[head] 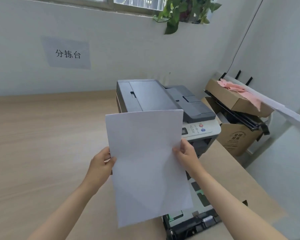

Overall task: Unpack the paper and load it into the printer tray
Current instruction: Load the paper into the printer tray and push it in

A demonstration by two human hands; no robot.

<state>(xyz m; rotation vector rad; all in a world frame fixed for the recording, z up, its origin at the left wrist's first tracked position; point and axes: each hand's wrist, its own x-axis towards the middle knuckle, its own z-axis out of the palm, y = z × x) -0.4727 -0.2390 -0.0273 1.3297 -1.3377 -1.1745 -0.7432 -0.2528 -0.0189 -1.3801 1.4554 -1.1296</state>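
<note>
A white stack of paper (149,163) is held upright in the air in front of me, above the table. My left hand (100,166) grips its left edge and my right hand (185,153) grips its right edge. Behind the paper stands the grey printer (156,97) with a white control panel (197,129). The black printer tray (192,224) is pulled out towards me under the paper, and the sheets hide most of it.
The printer sits on a light wooden table (42,144) against a white wall. Right of the table are open cardboard boxes (239,135), one holding pink material (235,87). A paper sign (68,53) hangs on the wall, and a plant (182,11) hangs by the window.
</note>
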